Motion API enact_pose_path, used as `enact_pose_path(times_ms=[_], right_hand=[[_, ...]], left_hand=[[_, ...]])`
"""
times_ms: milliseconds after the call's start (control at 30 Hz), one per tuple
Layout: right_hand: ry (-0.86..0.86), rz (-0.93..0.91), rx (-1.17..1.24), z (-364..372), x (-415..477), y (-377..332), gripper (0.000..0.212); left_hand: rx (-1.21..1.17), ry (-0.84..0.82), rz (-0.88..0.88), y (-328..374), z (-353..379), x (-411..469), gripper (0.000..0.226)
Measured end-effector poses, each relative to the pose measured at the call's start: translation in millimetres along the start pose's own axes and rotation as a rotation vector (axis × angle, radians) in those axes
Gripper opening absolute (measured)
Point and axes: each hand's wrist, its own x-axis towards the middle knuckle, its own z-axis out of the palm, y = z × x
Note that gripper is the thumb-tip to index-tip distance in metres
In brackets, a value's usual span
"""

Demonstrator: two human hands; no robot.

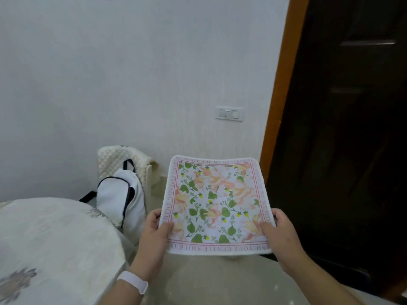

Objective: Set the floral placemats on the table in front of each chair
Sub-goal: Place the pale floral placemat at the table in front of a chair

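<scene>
Cloth-covered desk (55, 238) at left; left grip (157, 227) and right grip (279, 230) pinch the floral placemat (215, 205); white bag (119, 199), contents hidden.

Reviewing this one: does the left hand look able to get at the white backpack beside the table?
Probably not yet: the left hand grips the floral placemat. Nothing stands between it and the backpack, so once it lets go, likely yes.

Left wrist: a smooth white wristband (132, 282), rounded at the edges, wrapped close round it.
Left hand (155, 232): bare, with a bare forearm.
Right hand (280, 236): bare, with a bare forearm.
</scene>
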Motion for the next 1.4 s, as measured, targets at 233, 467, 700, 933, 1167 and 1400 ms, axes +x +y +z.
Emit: enact_pose_path(times_ms=[233, 467, 700, 933, 1167, 1400], right_hand=[[-0.211, -0.028, 0.008, 31.9, 137.3, -9.9, 0.018], [-0.436, -0.039, 0.019, 58.7, 244.7, -24.6, 0.019], [-0.649, 0.019, 0.035, 126.2, 280.9, -23.6, 0.022], [-0.869, 0.011, -0.029, 228.3, 278.9, -24.1, 0.015], [-0.953, -0.019, -0.082, 339.3, 286.1, -28.9, 0.015], [-0.990, -0.080, -0.221, 447.4, 296.9, -40.9, 0.022]], left_hand=[[0.013, 0.216, 0.044, -3.0, 21.0, 66.0, 0.031], [-0.055, 0.430, 0.038, -0.6, 47.6, 109.1, 0.024], [-0.071, 0.675, 0.045, 2.3, 26.8, 110.4, 0.018], [-0.064, 0.875, 0.054, 1.7, -39.2, 106.9, 0.019], [-0.095, 0.958, 0.075, -7.9, -129.7, 147.9, 0.020], [-0.131, 1.016, 0.046, -16.6, -214.4, 195.0, 0.021]])
